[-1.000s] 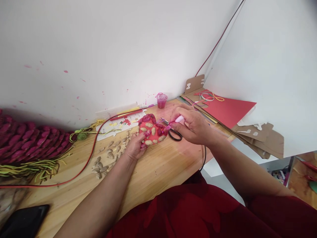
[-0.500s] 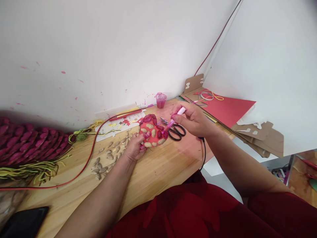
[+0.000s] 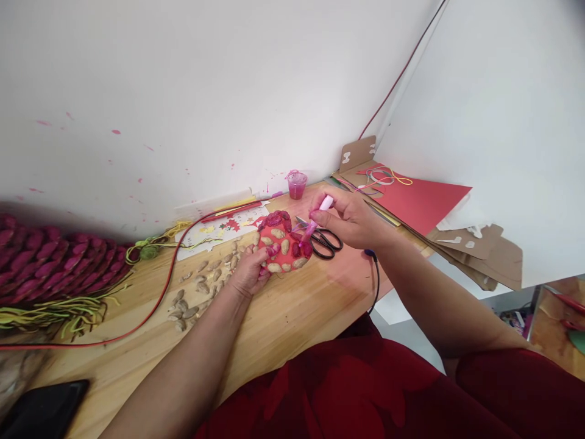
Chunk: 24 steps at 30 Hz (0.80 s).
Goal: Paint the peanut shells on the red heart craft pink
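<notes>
My left hand [image 3: 250, 271] grips the lower left edge of a red card piece [image 3: 274, 239] with peanuts stuck on it, thumb on top. Some peanuts along its top and right are painted dark pink; those in the middle and at the bottom are bare tan. Closed round the white handle of a paintbrush [image 3: 325, 204] is my right hand [image 3: 340, 213]. The brush's pink-stained end points down at the painted peanuts on the card's right side. Black-handled scissors [image 3: 325, 244] lie on the table just right of the card.
Loose peanuts [image 3: 185, 311] lie left of my left hand. A cup of pink paint [image 3: 297, 186] stands by the wall. A red cable [image 3: 170, 277] crosses the table. Pink-painted peanut strings [image 3: 59, 262] fill the left; red paper [image 3: 425, 198] and cardboard [image 3: 489, 250] lie right.
My right hand has shifted slightly left, and the brush handle now stands a little steeper. The card in my left hand has barely moved.
</notes>
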{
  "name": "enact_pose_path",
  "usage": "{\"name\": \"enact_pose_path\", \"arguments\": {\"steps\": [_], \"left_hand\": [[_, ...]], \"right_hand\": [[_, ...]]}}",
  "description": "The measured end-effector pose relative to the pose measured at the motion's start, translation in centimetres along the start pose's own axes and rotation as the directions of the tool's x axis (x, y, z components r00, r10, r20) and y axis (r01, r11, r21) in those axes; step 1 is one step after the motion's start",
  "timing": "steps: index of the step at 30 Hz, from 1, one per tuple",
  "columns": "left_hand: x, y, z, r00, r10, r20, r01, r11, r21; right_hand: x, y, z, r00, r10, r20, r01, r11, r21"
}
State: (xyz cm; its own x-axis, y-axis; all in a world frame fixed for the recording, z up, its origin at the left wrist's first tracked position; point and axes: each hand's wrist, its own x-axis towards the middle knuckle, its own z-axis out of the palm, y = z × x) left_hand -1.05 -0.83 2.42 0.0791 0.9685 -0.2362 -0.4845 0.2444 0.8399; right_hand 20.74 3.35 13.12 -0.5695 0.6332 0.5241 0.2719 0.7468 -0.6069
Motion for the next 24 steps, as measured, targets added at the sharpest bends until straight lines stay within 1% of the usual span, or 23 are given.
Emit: {"name": "enact_pose_path", "arguments": {"steps": [4, 6, 9, 15, 21, 24], "left_hand": [[0.04, -0.07, -0.13, 1.0, -0.014, 0.002, 0.014, 1.0, -0.002], [0.11, -0.11, -0.19, 1.0, -0.016, 0.0, 0.016, 1.0, -0.006], [0.17, -0.15, -0.17, 1.0, -0.01, 0.006, 0.01, 1.0, -0.015], [0.13, -0.13, 0.0, 1.0, -0.006, -0.001, 0.006, 1.0, -0.02], [0.18, -0.29, -0.08, 1.0, -0.004, -0.014, 0.004, 1.0, 0.008], [0.14, -0.29, -0.05, 1.0, 0.002, -0.024, -0.002, 1.0, -0.002]], "right_hand": [[-0.03, 0.01, 0.19, 0.996, 0.024, -0.083, -0.023, 1.0, 0.011], [-0.07, -0.19, 0.12, 0.997, 0.028, -0.07, -0.027, 0.999, 0.018], [-0.09, -0.51, 0.0, 1.0, 0.001, -0.014, -0.001, 1.0, 0.0], [-0.15, -0.38, -0.05, 0.999, -0.015, -0.053, 0.012, 0.998, -0.054], [-0.33, -0.7, -0.05, 1.0, 0.018, 0.005, -0.018, 0.996, -0.088], [-0.3, -0.76, 0.13, 0.999, 0.018, -0.034, -0.021, 0.995, -0.095]]}}
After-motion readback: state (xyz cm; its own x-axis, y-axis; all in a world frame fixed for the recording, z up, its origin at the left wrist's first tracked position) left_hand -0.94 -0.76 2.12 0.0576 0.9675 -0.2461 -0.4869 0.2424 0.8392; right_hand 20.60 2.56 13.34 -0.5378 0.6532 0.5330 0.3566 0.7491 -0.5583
